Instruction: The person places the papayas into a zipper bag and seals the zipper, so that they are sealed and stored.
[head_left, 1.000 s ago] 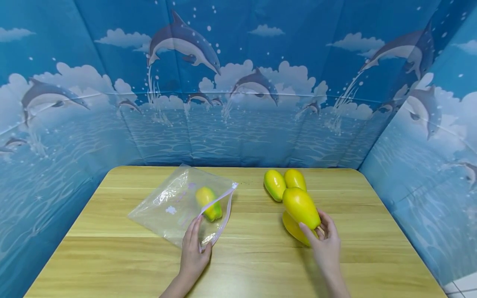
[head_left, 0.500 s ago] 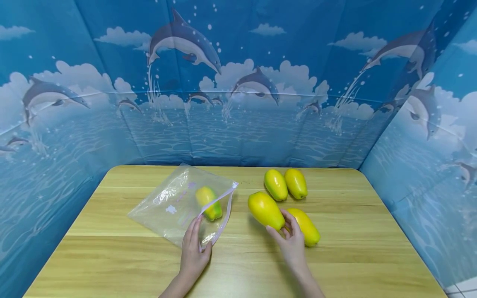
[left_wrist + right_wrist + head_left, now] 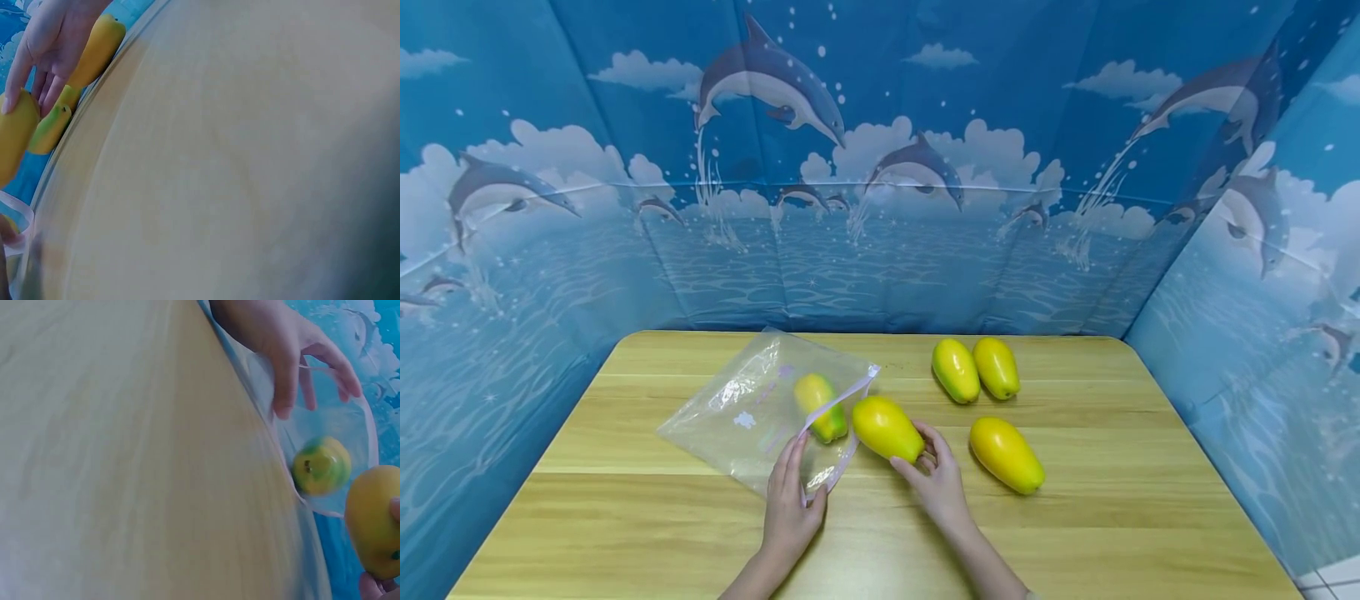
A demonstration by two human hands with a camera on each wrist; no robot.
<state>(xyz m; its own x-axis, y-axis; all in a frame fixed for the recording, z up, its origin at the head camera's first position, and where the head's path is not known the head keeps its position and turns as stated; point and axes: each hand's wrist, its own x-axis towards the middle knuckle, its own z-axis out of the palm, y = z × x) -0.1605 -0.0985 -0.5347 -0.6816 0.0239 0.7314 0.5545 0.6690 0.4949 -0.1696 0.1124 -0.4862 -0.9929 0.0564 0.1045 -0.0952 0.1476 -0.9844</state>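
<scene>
My right hand (image 3: 943, 483) grips a yellow papaya (image 3: 882, 427) by its near end, beside the mouth of a clear zip bag (image 3: 718, 421). The bag lies on the table with a purple-edged opening facing right. Another papaya, yellow and green (image 3: 814, 397), sits inside it. My left hand (image 3: 790, 512) holds the bag's mouth apart, fingers at the upper rim and thumb at the lower one. In the right wrist view the left hand's fingers (image 3: 285, 394) are spread over the opening, with the bagged papaya (image 3: 325, 464) showing behind the rim.
Two papayas lie side by side at the back right, one greenish (image 3: 955, 372) and one yellow (image 3: 996, 368). Nearer stands a single yellow papaya (image 3: 1007, 455), right of my right hand. A blue dolphin-print curtain (image 3: 880, 275) surrounds the wooden table (image 3: 1112, 533).
My right hand has carried its papaya leftward, from above the lone right papaya to the bag's mouth. The left hand and the bag stay where they were.
</scene>
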